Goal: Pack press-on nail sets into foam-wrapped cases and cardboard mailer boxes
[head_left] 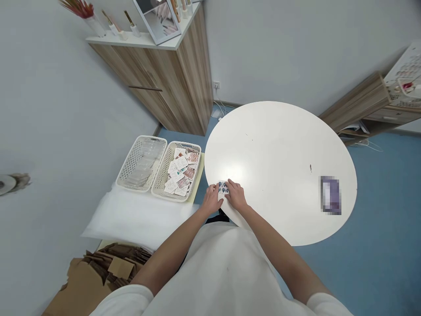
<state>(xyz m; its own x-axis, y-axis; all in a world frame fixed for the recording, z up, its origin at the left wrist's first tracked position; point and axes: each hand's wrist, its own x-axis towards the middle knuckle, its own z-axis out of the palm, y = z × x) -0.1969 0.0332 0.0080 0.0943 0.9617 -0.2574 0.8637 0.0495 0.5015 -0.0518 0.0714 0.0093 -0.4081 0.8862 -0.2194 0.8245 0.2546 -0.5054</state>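
A small card of dark blue press-on nails [223,188] lies at the near left edge of the round white table [279,140]. My left hand [211,199] grips its left side, with fingers and thumb curled at the edge. On the opposite side my right hand [236,195] holds the card with bent fingers. The nails show in rows between the two hands. Parts of the card's edges are hidden under my fingertips.
Left of the table stand a white basket [157,188] of nail cards and another basket [122,173] of clear plastic packs. White wrapping sheet [131,219] and brown cardboard [85,285] lie nearer. A pixelated purple item [334,195] rests on the table's right. A wooden cabinet [190,79] stands behind.
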